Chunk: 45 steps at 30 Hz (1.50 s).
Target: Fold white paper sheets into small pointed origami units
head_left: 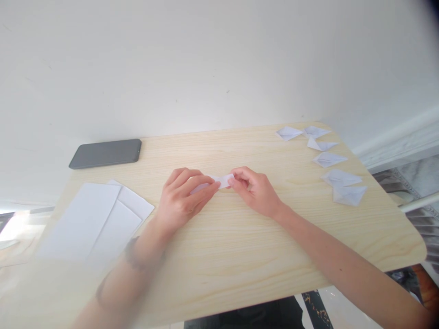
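Observation:
A small folded strip of white paper (222,180) lies on the light wooden table (240,246) near its middle. My left hand (181,198) covers the strip's left end, with the fingers curled and pressing on it. My right hand (255,189) pinches the strip's right end between thumb and fingers. Both hands rest low on the table top, and most of the strip is hidden under the fingers.
A dark phone (106,153) lies flat at the back left. Sheets of white paper (92,219) overlap at the left. Several folded paper pieces (329,160) lie along the right side. A white wall rises behind the table; floor shows past the right edge.

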Available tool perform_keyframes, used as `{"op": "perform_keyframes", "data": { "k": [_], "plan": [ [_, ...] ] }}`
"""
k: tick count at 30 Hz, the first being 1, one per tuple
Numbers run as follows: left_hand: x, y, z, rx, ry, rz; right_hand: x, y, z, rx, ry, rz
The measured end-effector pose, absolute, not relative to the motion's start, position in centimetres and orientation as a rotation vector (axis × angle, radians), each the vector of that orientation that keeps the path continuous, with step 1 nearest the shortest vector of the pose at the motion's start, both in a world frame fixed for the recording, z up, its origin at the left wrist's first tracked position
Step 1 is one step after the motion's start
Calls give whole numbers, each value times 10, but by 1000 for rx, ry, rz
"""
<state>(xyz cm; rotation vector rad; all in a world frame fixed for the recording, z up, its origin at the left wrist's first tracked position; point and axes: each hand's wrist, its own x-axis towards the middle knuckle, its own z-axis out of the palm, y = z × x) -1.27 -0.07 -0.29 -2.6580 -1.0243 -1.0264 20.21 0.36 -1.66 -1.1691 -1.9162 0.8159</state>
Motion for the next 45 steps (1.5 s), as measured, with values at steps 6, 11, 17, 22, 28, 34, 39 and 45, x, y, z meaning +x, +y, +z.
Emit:
{"op": "perform_keyframes", "data": {
  "k": [6, 11, 17, 22, 28, 34, 39, 45],
  "plan": [
    [-8, -1, -5, -2683, -1370, -1010, 202, 4, -15, -1177, -1861, 803],
    [-6, 0, -10, -2623, -1360, -1090, 200, 1, -9, -1107, -1900, 723],
    [-4, -1, -8, -2545, -1279, -1110, 200, 1, -8, -1076, -1910, 696],
    [-4, -2, -5, -2615, -1203, -1104, 200, 2, -9, -1055, -1874, 643],
    [-3, -6, -6, -2819, -1209, -1108, 199, 3, -9, -1043, -1850, 617],
    [1, -10, -4, -2710, -1486, -1285, 200, 5, -11, -988, -1853, 466],
    [5, -14, -1, -2688, -1652, -1373, 201, 6, -14, -888, -1930, 187],
    [8, -14, -3, -2739, -1633, -1457, 199, 4, -15, -882, -1954, 176]
  ]
}}
